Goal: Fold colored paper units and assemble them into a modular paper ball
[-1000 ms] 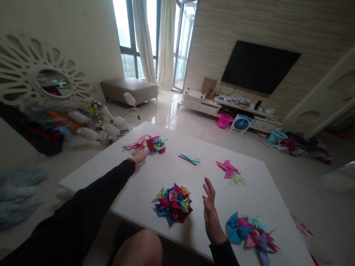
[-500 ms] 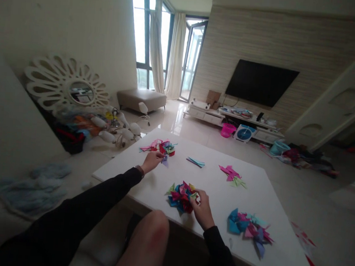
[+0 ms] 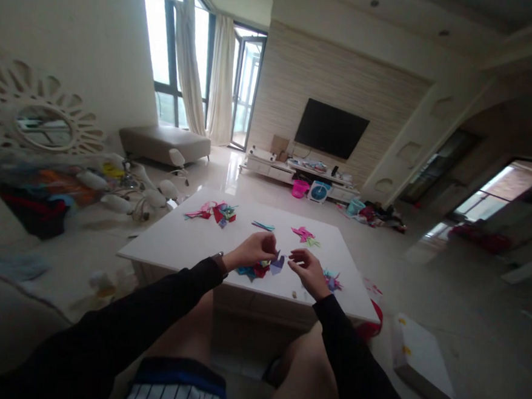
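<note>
White tbl (image 3: pixel 167 235), TV (image 3: pixel 331 128) on far wall (image 3: pixel 347 77); L hand (image 3: pixel 254 248) pinching purple paper pc (image 3: pixel 278 265), R hand (image 3: pixel 310 272) beside, grip unclear.

folded paper (image 3: pixel 278 265), smooth tabletop (image 3: pixel 172 238), glossy floor (image 3: pixel 226 173), cloth curtains (image 3: pixel 222 81)

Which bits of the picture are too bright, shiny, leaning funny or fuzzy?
Head view: the tall, dark-framed glass window is glaring white; head view: the pale, glossy tiled floor shines with daylight; head view: the flat black rectangular television looks slanted; head view: the small purple folded-paper piece by the left hand looks soft.
</note>
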The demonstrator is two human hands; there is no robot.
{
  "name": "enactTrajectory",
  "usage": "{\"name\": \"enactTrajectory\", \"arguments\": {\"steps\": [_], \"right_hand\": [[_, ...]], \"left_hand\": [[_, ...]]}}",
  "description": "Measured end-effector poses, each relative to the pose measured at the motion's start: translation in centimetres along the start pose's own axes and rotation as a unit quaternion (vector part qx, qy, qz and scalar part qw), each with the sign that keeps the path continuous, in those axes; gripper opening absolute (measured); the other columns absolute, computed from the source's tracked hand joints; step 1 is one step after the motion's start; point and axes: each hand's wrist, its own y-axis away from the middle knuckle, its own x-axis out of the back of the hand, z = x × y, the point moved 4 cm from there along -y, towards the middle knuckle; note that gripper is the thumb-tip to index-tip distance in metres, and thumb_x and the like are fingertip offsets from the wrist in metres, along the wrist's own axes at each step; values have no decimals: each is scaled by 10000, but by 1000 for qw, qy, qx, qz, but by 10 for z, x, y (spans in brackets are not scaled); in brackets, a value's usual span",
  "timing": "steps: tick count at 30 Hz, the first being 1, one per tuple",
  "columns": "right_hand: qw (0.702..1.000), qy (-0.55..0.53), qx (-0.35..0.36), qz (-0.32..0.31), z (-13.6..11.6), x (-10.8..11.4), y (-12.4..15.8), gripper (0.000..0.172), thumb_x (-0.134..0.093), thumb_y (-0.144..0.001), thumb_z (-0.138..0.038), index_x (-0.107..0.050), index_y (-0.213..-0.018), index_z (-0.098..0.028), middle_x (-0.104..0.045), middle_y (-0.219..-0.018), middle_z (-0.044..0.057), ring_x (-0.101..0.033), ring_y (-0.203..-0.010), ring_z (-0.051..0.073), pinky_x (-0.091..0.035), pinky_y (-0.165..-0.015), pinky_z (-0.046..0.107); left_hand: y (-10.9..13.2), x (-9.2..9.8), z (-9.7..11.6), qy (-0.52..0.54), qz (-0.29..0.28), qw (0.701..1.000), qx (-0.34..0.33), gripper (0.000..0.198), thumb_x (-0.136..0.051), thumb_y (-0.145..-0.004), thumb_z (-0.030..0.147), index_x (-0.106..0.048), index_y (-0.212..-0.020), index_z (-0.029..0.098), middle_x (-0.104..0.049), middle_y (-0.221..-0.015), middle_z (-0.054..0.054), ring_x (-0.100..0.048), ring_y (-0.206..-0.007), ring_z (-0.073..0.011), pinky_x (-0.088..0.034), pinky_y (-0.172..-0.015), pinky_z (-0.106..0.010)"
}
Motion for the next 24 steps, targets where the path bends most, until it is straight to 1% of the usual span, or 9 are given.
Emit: {"name": "enactTrajectory", "arguments": {"steps": [4,8,12,16,19,22,24], "right_hand": [[998,14,0,-61,-16,13,14,325,-781,-758,-387,-671,-1000,-200,-733,-854,45,-673,-754,182,-539,-691,317],[997,8,10,-79,-14,20,19,277,-785,-758,-341,-683,-972,-197,-711,-771,19,-658,-713,176,-529,-680,315],[998,-21,18,-58,-2,29,21,238,-770,-772,-344,-683,-939,-199,-727,-805,33,-679,-762,199,-553,-723,347],[999,-36,28,-25,4,43,29,230,-764,-771,-308,-665,-948,-199,-726,-814,30,-675,-760,195,-544,-726,337],[999,-20,33,-23,6,53,37,218,-741,-789,-291,-663,-970,-199,-709,-775,18,-655,-723,182,-523,-694,316],[999,10,30,-20,11,61,43,227,-734,-803,-315,-674,-987,-197,-700,-739,11,-645,-681,173,-504,-645,294],[999,32,31,-11,15,64,44,209,-725,-809,-320,-683,-972,-195,-708,-741,14,-649,-674,170,-505,-642,288]], "left_hand": [[4,-24,18,46,-35,998,3,271,-781,-688,181,-555,-837,174,-726,-802,-22,-689,-758,-161,-549,-712,-284],[-2,-40,24,55,-45,997,5,288,-790,-685,188,-553,-849,172,-720,-785,-18,-690,-746,-160,-549,-709,-282],[-11,-55,21,58,-65,996,15,351,-831,-690,266,-570,-902,166,-733,-798,-38,-696,-731,-167,-544,-687,-281],[-14,-69,15,30,-81,995,49,377,-841,-698,306,-593,-940,158,-738,-784,-54,-690,-685,-165,-519,-606,-250],[-16,-80,14,14,-96,994,59,361,-837,-708,314,-604,-930,150,-741,-761,-58,-683,-660,-156,-515,-608,-246],[-20,-89,14,-1,-108,993,51,377,-848,-693,316,-611,-930,145,-741,-758,-55,-693,-683,-163,-523,-633,-250],[-24,-94,11,-17,-113,993,43,361,-844,-690,290,-614,-927,144,-739,-751,-49,-700,-703,-171,-529,-650,-256]]}}
